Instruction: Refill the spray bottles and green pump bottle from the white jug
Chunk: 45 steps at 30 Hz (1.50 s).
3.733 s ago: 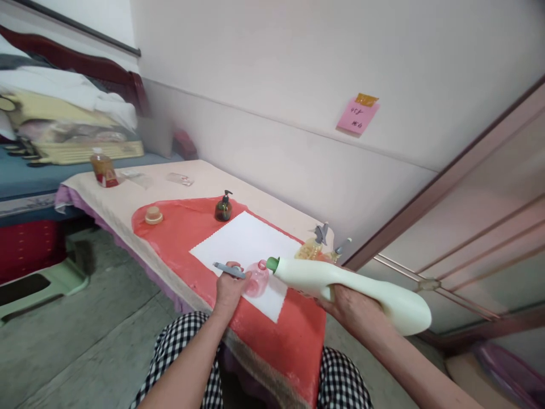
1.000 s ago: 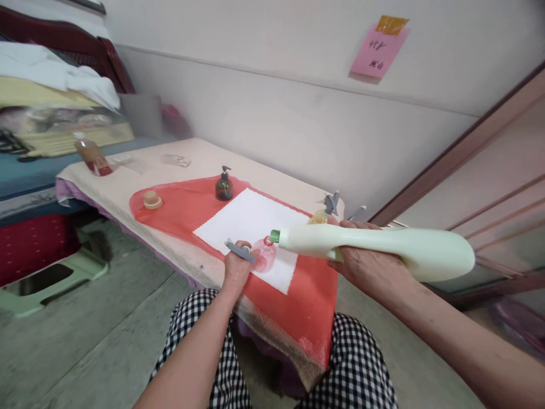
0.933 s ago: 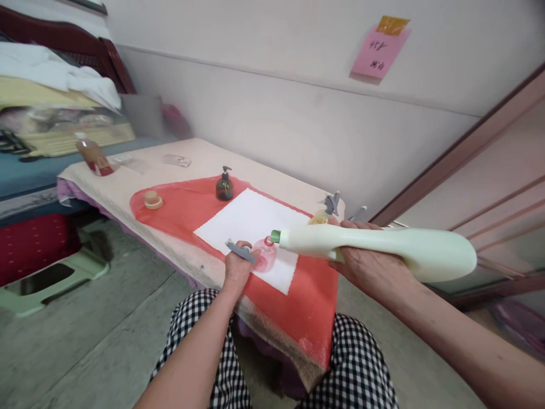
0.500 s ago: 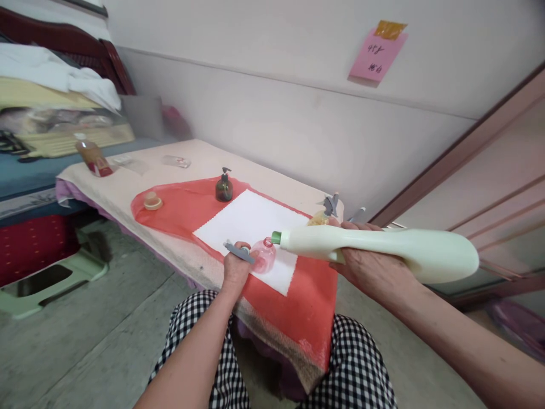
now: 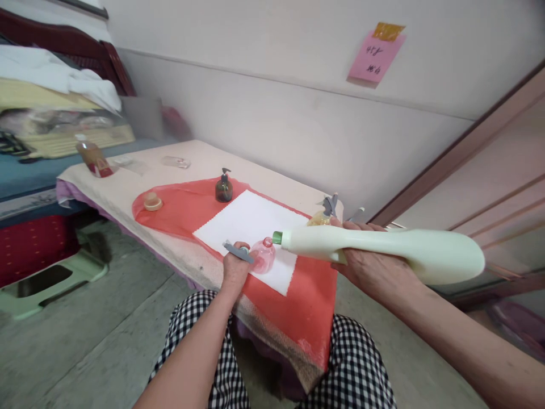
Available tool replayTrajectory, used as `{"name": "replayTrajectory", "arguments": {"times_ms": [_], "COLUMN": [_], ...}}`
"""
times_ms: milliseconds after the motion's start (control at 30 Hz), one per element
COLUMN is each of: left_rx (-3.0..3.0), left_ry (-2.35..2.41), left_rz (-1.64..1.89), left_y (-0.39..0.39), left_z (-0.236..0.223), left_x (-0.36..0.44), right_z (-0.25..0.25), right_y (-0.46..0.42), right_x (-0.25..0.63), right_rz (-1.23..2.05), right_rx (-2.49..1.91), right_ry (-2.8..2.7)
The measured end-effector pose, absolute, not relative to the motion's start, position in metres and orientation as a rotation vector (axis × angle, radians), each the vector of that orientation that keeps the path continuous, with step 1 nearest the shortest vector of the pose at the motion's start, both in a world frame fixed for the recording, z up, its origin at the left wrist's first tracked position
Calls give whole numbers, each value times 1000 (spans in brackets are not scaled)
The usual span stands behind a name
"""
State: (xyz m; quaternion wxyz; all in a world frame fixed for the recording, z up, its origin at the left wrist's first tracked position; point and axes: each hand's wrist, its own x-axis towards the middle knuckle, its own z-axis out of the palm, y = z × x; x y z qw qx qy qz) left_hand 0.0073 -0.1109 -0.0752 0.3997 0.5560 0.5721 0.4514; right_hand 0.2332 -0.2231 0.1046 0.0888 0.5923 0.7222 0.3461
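Observation:
A big pale green bottle [image 5: 443, 255] lies nearly level in my right hand [image 5: 366, 261], whose fingers wrap around its grip. Its green spout [image 5: 277, 237] is at the red-rimmed mouth of a small clear pink bottle [image 5: 263, 258]; whether the two touch I cannot tell. My left hand [image 5: 235, 270] is closed around a grey spray or pump head [image 5: 238, 251], with its fingers against the pink bottle's side. Under the pink bottle lies a white scalloped sheet [image 5: 251, 218], over a red plastic sheet [image 5: 310, 318].
A dark pump bottle [image 5: 223, 187] and a tan cap [image 5: 152, 201] stand on the red sheet. Behind my right hand is a yellowish bottle with a grey head [image 5: 329, 205]. An amber bottle [image 5: 92, 158] stands at the table's left end. A stool [image 5: 55, 284] is on the floor.
The pale green bottle has shifted very slightly to the right. Both hands keep their hold, and the pink bottle stays in place.

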Motion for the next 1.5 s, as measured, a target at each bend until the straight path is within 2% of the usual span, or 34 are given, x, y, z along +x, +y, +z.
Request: {"name": "replayTrajectory", "arguments": {"times_ms": [1500], "left_rx": [1380], "left_ry": [1440], "left_rz": [1159], "left_y": [-113], "left_z": [-69], "left_x": [5], "right_z": [115], "right_y": [-228], "right_x": [229], "right_rz": [1065], "right_rx": [1712], "right_ry": [2146]}}
